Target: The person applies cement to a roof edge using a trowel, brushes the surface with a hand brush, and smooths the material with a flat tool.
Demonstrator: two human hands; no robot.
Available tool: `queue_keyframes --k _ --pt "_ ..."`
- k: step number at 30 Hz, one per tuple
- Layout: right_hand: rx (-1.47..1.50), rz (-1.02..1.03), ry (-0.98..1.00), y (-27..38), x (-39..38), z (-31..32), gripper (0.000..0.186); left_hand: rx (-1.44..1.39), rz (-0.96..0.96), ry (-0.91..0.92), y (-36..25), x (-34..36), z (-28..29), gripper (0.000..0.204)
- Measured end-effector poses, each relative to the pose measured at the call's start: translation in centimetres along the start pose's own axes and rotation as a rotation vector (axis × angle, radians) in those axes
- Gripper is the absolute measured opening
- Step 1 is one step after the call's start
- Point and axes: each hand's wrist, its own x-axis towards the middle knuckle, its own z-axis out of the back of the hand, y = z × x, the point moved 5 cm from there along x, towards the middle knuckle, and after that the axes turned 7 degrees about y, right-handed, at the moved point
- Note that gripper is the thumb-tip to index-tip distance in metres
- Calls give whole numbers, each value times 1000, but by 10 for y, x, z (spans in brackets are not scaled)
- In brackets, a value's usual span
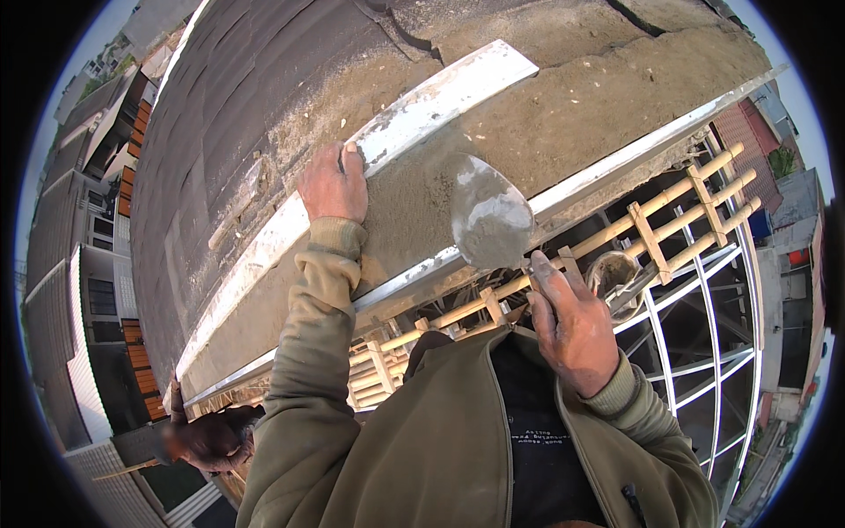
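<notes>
My left hand [334, 183] is closed over a long white straightedge [440, 104], smeared with mortar, which lies along the roof slope. In my right hand [576, 326] is a trowel [491, 216] with a broad rounded blade coated in wet grey mortar. Its blade rests over or just above the white edge strip [598, 183] at the roof's lower border; whether it touches cannot be made out. Between straightedge and strip runs a band of grey-brown mortar [400, 207]. My right fingers cover most of the trowel's handle.
Bamboo scaffolding [651, 238] runs below the roof edge, with a mortar-stained bucket [616, 277] near my right hand. Dark roof tiles [255, 97] rise beyond the straightedge. A co-worker [216, 440] is at lower left, one hand near the straightedge's far end. White metal framing [704, 290] stands at right.
</notes>
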Motion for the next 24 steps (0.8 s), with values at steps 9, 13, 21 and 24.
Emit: queue_keyframes --k 9,13,21,24 --pt "-17 69 109 17 -7 -16 53 -3 39 57 3 1 1 49" --pt "80 44 -155 0 10 -7 53 21 -14 -18 4 2 2 46" --pt "0 -93 -59 8 25 -6 49 -5 54 83 0 -1 0 52" --pt "-40 -65 66 20 27 -16 50 6 19 58 -2 5 1 51"
